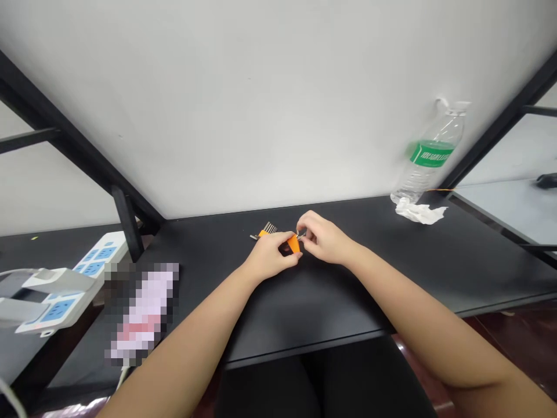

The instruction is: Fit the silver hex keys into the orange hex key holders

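Your left hand has a narrow grip on an orange holder; just beside it, your right hand pinches a small metal piece. Metal rods show just beyond your left hand, and the tabletop lies beneath both your hands.

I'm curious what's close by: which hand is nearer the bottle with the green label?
Right. The right hand is at the orange piece, left of the bottle and nearer the camera; the left hand, holding that piece, is farther left.
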`<action>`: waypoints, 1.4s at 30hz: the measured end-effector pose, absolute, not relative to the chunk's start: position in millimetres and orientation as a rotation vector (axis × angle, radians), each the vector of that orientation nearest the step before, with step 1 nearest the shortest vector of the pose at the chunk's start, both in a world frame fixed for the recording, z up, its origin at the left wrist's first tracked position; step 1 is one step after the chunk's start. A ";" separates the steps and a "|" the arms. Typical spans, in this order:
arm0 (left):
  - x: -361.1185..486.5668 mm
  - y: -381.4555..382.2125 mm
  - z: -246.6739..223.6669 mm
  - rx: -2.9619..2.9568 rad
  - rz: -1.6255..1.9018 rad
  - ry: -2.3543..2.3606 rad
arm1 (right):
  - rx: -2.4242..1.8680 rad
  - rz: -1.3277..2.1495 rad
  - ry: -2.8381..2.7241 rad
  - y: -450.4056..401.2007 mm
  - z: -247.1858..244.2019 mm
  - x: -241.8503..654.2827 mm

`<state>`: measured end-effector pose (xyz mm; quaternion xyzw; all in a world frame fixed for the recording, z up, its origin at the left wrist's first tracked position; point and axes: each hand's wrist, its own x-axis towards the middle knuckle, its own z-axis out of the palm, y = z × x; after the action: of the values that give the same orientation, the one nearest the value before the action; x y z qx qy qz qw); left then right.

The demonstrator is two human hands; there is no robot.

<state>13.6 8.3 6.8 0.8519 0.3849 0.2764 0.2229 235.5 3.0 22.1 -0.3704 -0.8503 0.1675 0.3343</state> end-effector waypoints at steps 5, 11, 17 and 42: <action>12.6 7.8 9.6 2.295 0.788 1.079 | -1.049 0.450 -2.208 10.3 20.0 244.4; 13.0 7.0 8.6 2.324 0.753 1.058 | -1.041 0.479 -2.247 13.6 11.3 234.6; 12.7 8.4 8.8 2.296 0.799 1.107 | -1.234 0.419 -2.257 17.9 11.4 244.5; 11.7 12.3 4.5 2.254 0.855 1.245 | -1.884 0.484 -2.102 33.6 5.1 270.4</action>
<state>11.7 12.3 4.5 0.8119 0.4483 0.3079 0.2125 270.4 33.6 5.1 -0.6517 -0.7268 0.1673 0.1384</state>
